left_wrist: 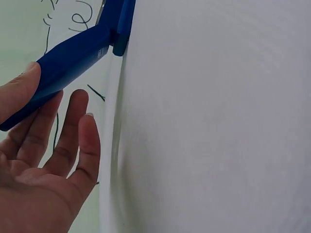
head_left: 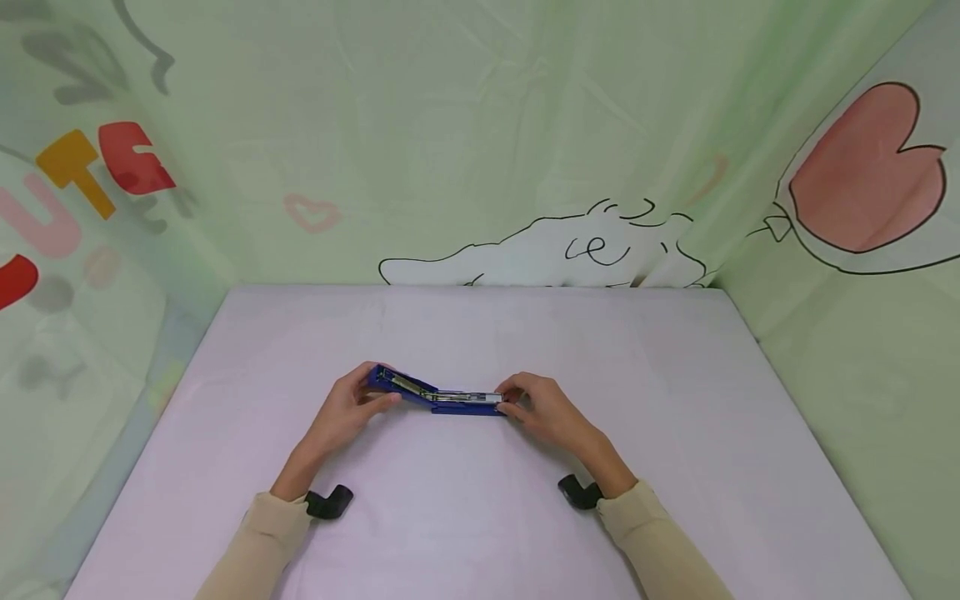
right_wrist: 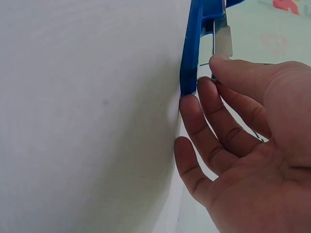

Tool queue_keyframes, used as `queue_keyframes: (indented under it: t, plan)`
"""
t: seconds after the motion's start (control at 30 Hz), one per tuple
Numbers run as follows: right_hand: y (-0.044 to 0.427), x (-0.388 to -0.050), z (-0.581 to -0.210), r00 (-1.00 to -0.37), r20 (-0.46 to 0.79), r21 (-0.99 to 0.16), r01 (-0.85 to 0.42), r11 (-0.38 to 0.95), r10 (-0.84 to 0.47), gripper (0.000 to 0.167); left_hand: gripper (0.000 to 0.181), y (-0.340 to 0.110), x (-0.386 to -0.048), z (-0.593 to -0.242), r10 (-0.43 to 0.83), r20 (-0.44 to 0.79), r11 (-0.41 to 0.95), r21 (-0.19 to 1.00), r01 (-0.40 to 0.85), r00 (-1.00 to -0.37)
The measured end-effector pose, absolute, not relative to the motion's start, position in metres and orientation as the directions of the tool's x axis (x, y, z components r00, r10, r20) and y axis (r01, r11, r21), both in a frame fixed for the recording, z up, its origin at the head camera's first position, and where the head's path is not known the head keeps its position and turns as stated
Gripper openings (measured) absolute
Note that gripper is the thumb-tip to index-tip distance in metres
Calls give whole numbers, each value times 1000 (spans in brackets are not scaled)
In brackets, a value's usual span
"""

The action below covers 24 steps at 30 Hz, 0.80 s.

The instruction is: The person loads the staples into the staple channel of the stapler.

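A blue stapler (head_left: 468, 409) is folded open near the middle of the table, its upper arm tilted up to the left and its base lying to the right. My left hand (head_left: 347, 410) grips the upper arm; in the left wrist view the thumb lies over the blue casing (left_wrist: 73, 58) with fingers beneath. On the other end, my right hand (head_left: 551, 410) pinches the tip of the metal staple magazine (right_wrist: 222, 41) between thumb and fingers. Its other fingertips are by the end of the blue base (right_wrist: 189, 58). Whether staples lie inside cannot be made out.
The table (head_left: 480, 517) has a pale cloth surface. Its back edge meets a light green curtain (head_left: 480, 125) with printed drawings, and similar curtains hang at both sides. Black wrist pieces (head_left: 330, 502) jut inward from both cuffs.
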State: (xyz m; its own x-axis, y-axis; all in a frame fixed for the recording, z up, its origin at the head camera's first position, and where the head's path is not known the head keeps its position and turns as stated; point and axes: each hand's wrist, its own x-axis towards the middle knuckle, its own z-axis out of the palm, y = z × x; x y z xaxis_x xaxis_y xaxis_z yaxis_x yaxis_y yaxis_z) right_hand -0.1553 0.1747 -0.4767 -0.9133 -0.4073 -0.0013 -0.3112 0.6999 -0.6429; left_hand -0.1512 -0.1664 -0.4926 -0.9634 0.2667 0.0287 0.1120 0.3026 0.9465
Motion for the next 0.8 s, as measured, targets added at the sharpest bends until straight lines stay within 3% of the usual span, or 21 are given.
queue_keyframes:
  t: [0.8]
  plan:
    - [175, -156, -478, -915, -4, -655, -302, 693, -404, 16, 37, -142, -149, -487, 280, 153, 251, 941, 226, -948]
